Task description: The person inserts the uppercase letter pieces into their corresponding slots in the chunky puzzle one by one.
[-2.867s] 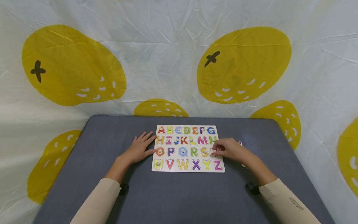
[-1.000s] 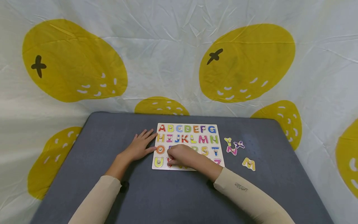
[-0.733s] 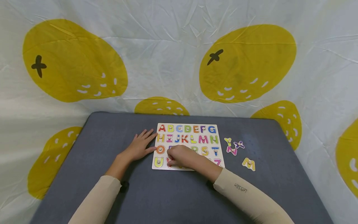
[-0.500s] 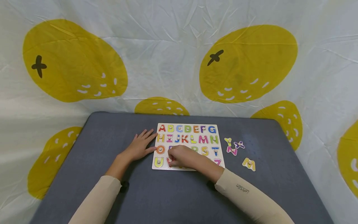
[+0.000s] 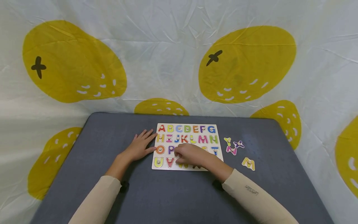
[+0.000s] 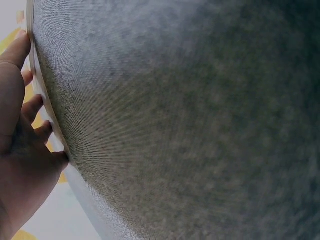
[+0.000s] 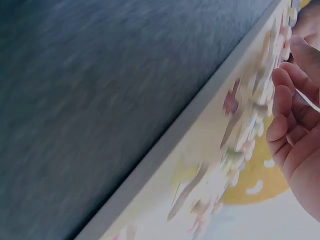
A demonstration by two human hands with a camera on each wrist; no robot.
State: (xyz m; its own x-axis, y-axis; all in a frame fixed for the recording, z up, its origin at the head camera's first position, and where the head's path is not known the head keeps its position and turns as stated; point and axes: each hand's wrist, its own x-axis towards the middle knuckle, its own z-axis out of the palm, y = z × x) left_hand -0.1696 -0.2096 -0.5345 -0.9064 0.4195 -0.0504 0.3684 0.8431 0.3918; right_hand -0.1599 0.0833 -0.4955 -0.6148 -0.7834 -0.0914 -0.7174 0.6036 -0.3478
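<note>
A pale wooden alphabet board [image 5: 163, 155] with knobbed letter pieces lies on the grey table. My left hand [image 5: 138, 147] lies flat beside its left edge, fingers spread; the left wrist view shows fingertips [image 6: 61, 159] right at that edge. Over the lower middle of the board hovers my right hand [image 5: 193, 154], its fingers loosely bent with nothing seen between them. In the right wrist view thumb and fingers [image 7: 282, 100] stand apart. Just left of them the red V piece [image 5: 170, 163] sits in its slot, knob up. Several letters under the right hand are hidden.
Right of the board lie loose pieces: a yellow Y [image 5: 227, 141], a purple X [image 5: 239, 144] and a turned pink letter [image 5: 231, 150]. A yellow M-like letter [image 5: 248, 163] lies nearer. A fruit-print cloth [image 5: 162, 68] hangs behind the table.
My right hand went from the blue T at the board's right side to the V, and has now drawn back rightward. The V slot now bears a knobbed piece. The left hand stayed put.
</note>
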